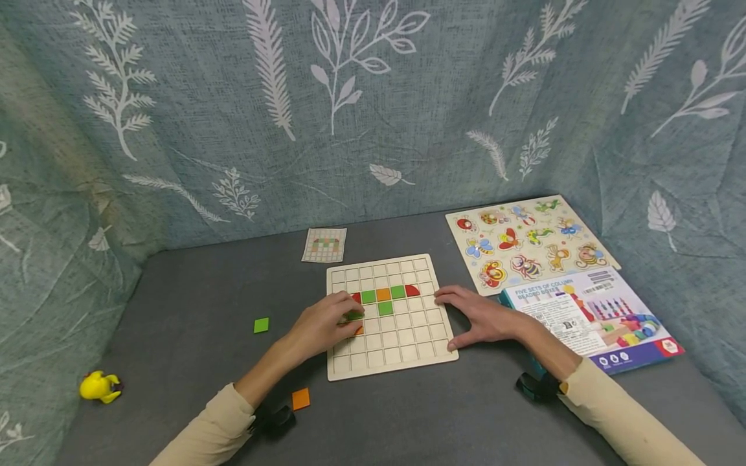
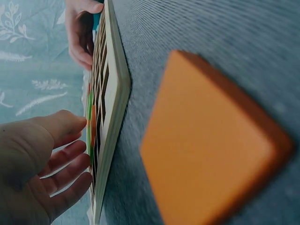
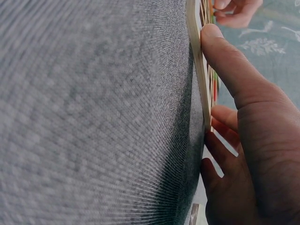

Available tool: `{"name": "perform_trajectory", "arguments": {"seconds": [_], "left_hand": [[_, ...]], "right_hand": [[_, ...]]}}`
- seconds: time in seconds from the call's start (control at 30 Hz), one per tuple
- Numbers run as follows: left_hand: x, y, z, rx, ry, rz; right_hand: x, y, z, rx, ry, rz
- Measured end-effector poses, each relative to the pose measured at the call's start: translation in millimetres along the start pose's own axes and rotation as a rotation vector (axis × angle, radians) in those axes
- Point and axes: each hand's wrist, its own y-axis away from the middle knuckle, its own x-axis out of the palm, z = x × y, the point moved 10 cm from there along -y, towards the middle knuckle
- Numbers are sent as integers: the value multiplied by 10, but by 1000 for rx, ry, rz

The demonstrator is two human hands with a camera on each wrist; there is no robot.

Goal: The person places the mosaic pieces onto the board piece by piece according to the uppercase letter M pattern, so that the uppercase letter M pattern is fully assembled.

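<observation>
A pale wooden grid board [image 1: 408, 336] lies on the dark table, holding a row of red, green and orange tiles with a green tile [image 1: 386, 309] below its middle. My left hand [image 1: 326, 323] reaches over the board's left side, its loosely bent fingers and thumb at a partly covered green tile [image 1: 351, 316] and an orange piece [image 1: 358, 331]. In the left wrist view, the thumb tip meets the board's surface beside the orange piece. My right hand [image 1: 484, 315] rests along the right edge with thumb and fingers spread, the thumb at the near corner.
A small pattern card [image 1: 324, 246] lies behind the board. One loose green tile [image 1: 261, 325] and an orange tile [image 1: 300, 399] are on the left, with a yellow toy [image 1: 100, 387] farther out. An insect puzzle board [image 1: 460, 233] and a boxed bead set [image 1: 618, 323] occupy the right.
</observation>
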Motion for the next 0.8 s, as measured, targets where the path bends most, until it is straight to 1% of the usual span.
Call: {"name": "perform_trajectory", "arguments": {"seconds": [0.1,0.2,0.47,0.63,0.8], "left_hand": [[-14,40,57,-29,13,14],[-26,78,95,-43,16,20],[-97,165,165,-76,52,6],[-126,219,259,-115,47,3],[-159,259,337,-124,21,-6]], "right_hand": [[-8,-2,2,5,0,-1],[-8,-1,5,13,0,2],[6,-3,18,15,-12,11],[-1,-3,21,13,-12,11],[-9,-3,16,17,-11,9]]}}
